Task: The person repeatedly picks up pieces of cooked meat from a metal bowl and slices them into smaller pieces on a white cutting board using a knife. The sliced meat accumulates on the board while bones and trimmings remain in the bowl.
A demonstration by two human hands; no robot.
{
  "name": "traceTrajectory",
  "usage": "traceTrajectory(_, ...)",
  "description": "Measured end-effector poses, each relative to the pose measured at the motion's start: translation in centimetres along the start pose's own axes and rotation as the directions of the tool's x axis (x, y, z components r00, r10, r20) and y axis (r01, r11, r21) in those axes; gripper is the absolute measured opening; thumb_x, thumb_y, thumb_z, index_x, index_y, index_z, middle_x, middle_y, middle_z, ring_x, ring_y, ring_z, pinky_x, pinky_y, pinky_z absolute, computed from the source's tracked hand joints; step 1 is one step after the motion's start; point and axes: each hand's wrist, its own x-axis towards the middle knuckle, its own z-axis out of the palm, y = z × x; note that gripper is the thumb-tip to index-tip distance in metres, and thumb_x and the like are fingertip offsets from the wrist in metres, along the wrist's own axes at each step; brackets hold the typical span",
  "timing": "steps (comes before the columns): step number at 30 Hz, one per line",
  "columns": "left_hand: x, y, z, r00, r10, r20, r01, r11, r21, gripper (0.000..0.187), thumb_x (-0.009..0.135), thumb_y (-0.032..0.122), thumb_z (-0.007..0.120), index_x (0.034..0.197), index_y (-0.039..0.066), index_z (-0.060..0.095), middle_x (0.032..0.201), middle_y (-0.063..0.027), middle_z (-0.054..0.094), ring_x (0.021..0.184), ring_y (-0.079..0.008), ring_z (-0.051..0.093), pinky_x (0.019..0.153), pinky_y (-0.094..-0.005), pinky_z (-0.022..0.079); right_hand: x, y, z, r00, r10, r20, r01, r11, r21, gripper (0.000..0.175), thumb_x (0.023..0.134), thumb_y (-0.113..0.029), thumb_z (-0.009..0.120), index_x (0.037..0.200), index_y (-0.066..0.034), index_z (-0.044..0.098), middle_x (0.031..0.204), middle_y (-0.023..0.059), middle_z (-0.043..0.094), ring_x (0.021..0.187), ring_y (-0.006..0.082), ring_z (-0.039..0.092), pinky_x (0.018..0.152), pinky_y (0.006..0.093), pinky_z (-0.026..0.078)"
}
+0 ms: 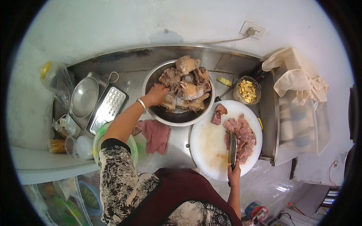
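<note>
My left hand [157, 94] reaches over the left rim of a steel bowl [152, 113] and touches the chunks of cooked meat [191, 91] piled in it; whether the fingers grip a piece cannot be told. In my right hand [234, 173] is the handle of a cleaver [232, 148], its blade standing on edge against the left side of a heap of sliced meat [243, 138]. The heap lies on the right part of a round white cutting board [208, 144]. A separate piece of meat [218, 114] rests near the board's top edge, close to the bowl.
Right of the bowl stand a container of yellow pieces [247, 91] and a cloth-draped box [297, 121]. A pink cloth [157, 135] lies below the bowl. Steel trays [107, 108] and a round green-tinted container [128, 149] are at left. A metal backsplash [124, 60] runs behind.
</note>
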Motion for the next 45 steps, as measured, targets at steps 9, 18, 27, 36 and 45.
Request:
traceTrajectory(9,-0.5,2.0,4.2,0.973,0.216,-0.081,-0.167,0.903,0.396,0.055,0.082,0.013,0.059,0.135,0.007,0.044,0.127,-0.0221,0.049,0.126,-0.0391,0.043,0.104,-0.0603,0.029,0.1,-0.1,-0.1,0.997,0.064,0.054,-0.064,0.998,-0.003,0.03,0.086,-0.01,0.062,0.112,-0.0005,0.05,0.068,0.0193,0.058,0.061,0.0349,0.058,0.059,0.0421,0.045)
traceTrajectory(18,-0.2,1.8,3.9,0.969,0.245,-0.025,-0.203,0.853,0.481,0.055,0.082,0.008,0.055,0.136,0.007,0.043,0.127,-0.0215,0.049,0.123,-0.0377,0.045,0.098,-0.0606,0.036,-0.1,-0.1,0.3,0.999,0.041,0.022,-0.04,0.999,-0.029,0.033,0.085,-0.01,0.063,0.113,-0.001,0.049,0.066,0.019,0.056,0.06,0.0379,0.057,0.057,0.0444,0.044)
traceTrajectory(27,1.7,0.7,-1.8,0.966,0.133,0.224,-0.127,0.991,-0.038,0.062,0.067,0.006,0.074,0.126,0.009,0.055,0.116,-0.0156,0.062,0.107,-0.033,0.06,0.088,-0.041,0.049,-0.1,0.2,0.5,0.998,0.049,0.028,-0.048,0.999,-0.015,0.032,0.085,-0.01,0.063,0.113,-0.0015,0.049,0.066,0.0194,0.056,0.06,0.0379,0.057,0.057,0.0444,0.044)
traceTrajectory(36,0.7,-2.0,-1.3,0.984,-0.095,-0.149,0.024,0.908,-0.418,0.048,0.069,0.011,0.078,0.115,0.009,0.064,0.105,-0.0135,0.067,0.097,-0.0303,0.064,0.086,-0.0382,0.049,-0.2,0.6,0.7,1.0,-0.01,-0.005,0.01,1.0,-0.012,0.032,0.086,-0.01,0.062,0.114,-0.0013,0.049,0.066,0.0189,0.056,0.061,0.0376,0.057,0.057,0.045,0.044)
traceTrajectory(45,-2.2,-0.3,-0.5,0.972,0.216,-0.092,-0.21,0.975,0.071,0.051,0.062,0.002,0.075,0.111,0.01,0.062,0.112,-0.0089,0.058,0.108,-0.0302,0.055,0.09,-0.0386,0.047,0.0,0.5,0.4,1.0,-0.011,0.002,0.011,1.0,-0.005,0.029,0.085,-0.01,0.062,0.11,-0.0008,0.05,0.066,0.0182,0.056,0.059,0.0349,0.056,0.056,0.0433,0.044)
